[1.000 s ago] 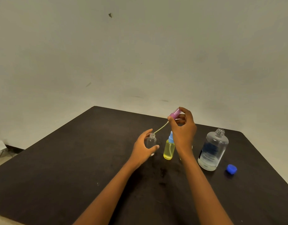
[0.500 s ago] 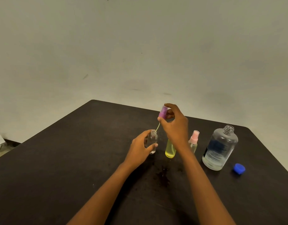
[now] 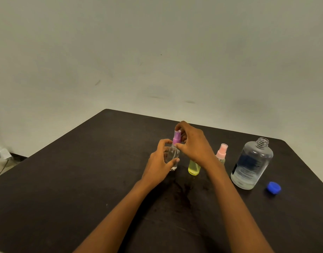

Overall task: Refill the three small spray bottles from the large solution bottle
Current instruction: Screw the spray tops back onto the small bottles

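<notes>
On the dark table (image 3: 66, 189) my left hand (image 3: 159, 165) grips a small clear spray bottle (image 3: 172, 157) that stands upright. My right hand (image 3: 193, 145) pinches the purple spray head (image 3: 176, 136) and holds it on the neck of that bottle. Just to the right stands a small yellow bottle (image 3: 194, 168), its top hidden behind my right hand. Further right is a small bottle with a pink spray head (image 3: 221, 151). The large clear solution bottle (image 3: 252, 163) stands open at the right, with liquid low in it.
A blue cap (image 3: 273, 187) lies on the table right of the large bottle. A plain wall rises behind the table's far edge. At the far left, a cable and a small white object (image 3: 4, 154) lie on the floor.
My right hand has brought the purple spray head down and left, sliding its tube into the clear bottle. My left hand stayed on the bottle.
</notes>
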A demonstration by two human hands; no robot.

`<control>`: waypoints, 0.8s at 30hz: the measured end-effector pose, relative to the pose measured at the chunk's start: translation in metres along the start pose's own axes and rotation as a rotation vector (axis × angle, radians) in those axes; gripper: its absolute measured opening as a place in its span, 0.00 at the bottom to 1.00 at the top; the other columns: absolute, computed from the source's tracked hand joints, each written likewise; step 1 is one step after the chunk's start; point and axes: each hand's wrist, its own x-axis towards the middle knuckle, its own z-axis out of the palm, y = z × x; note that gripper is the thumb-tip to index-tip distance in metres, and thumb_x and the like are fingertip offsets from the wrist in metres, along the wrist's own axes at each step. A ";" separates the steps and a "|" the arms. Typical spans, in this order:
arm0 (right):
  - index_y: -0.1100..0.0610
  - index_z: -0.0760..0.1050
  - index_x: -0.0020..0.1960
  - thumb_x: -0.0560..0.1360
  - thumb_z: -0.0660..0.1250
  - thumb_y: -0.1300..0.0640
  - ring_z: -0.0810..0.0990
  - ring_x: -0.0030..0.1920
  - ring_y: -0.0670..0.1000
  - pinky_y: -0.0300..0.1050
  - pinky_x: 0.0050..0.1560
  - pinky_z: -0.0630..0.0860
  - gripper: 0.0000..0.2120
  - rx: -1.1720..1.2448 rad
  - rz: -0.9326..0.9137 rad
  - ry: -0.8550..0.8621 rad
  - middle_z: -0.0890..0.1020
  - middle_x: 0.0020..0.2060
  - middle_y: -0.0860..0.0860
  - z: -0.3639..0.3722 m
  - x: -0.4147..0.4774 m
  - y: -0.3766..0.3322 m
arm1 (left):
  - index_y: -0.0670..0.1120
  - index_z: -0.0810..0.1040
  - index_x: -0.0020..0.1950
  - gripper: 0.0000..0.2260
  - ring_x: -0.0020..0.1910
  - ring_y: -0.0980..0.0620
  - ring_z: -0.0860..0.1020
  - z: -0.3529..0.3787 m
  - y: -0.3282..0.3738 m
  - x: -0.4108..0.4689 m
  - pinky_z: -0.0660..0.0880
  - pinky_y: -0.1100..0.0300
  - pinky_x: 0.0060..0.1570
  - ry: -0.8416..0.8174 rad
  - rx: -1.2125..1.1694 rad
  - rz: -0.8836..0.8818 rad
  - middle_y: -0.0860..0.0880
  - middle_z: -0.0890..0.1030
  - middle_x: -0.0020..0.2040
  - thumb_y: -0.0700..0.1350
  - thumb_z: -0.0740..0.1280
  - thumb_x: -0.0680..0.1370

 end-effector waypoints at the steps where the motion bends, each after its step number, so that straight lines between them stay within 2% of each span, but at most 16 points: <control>1: 0.53 0.68 0.55 0.69 0.71 0.61 0.77 0.44 0.50 0.49 0.48 0.79 0.18 -0.003 0.000 -0.006 0.78 0.49 0.52 0.000 0.000 0.000 | 0.53 0.64 0.64 0.24 0.57 0.53 0.78 0.000 0.000 0.000 0.76 0.59 0.56 0.002 -0.004 0.000 0.48 0.78 0.60 0.44 0.72 0.73; 4: 0.54 0.69 0.53 0.70 0.70 0.62 0.78 0.44 0.50 0.49 0.47 0.79 0.15 -0.018 0.004 -0.007 0.78 0.49 0.52 0.000 0.002 -0.002 | 0.54 0.64 0.63 0.24 0.57 0.54 0.78 -0.003 0.000 0.000 0.76 0.62 0.55 0.010 -0.008 0.000 0.49 0.78 0.60 0.43 0.71 0.73; 9: 0.54 0.69 0.54 0.71 0.68 0.62 0.78 0.45 0.50 0.46 0.48 0.79 0.14 -0.031 -0.006 0.002 0.79 0.50 0.53 0.003 0.001 -0.005 | 0.53 0.65 0.62 0.23 0.55 0.53 0.79 -0.005 -0.001 0.001 0.77 0.58 0.55 0.012 0.024 0.008 0.48 0.79 0.59 0.44 0.72 0.73; 13: 0.52 0.68 0.53 0.72 0.67 0.61 0.78 0.44 0.49 0.48 0.49 0.78 0.12 -0.068 0.007 -0.001 0.79 0.48 0.52 0.014 0.002 -0.007 | 0.52 0.67 0.60 0.21 0.54 0.54 0.79 -0.007 -0.002 0.001 0.77 0.56 0.55 0.044 0.028 -0.035 0.50 0.79 0.57 0.45 0.73 0.71; 15: 0.54 0.68 0.53 0.73 0.67 0.61 0.77 0.43 0.49 0.43 0.47 0.77 0.12 -0.077 0.029 0.000 0.79 0.48 0.52 0.017 0.002 -0.008 | 0.52 0.68 0.59 0.21 0.54 0.54 0.79 -0.007 -0.001 0.002 0.77 0.56 0.55 0.050 0.026 -0.050 0.50 0.79 0.56 0.45 0.73 0.71; 21: 0.54 0.66 0.54 0.72 0.68 0.57 0.75 0.44 0.48 0.42 0.46 0.75 0.14 -0.063 0.094 0.029 0.77 0.49 0.52 0.021 0.004 -0.008 | 0.50 0.69 0.59 0.21 0.54 0.54 0.79 -0.006 -0.001 0.002 0.77 0.57 0.56 0.060 0.038 -0.055 0.49 0.80 0.57 0.44 0.74 0.70; 24: 0.53 0.64 0.60 0.72 0.68 0.58 0.75 0.49 0.48 0.42 0.49 0.75 0.20 0.006 0.125 0.023 0.75 0.54 0.52 0.022 0.004 -0.008 | 0.50 0.69 0.60 0.22 0.55 0.53 0.78 -0.006 -0.001 0.002 0.77 0.56 0.57 0.052 0.046 -0.060 0.49 0.79 0.57 0.44 0.74 0.70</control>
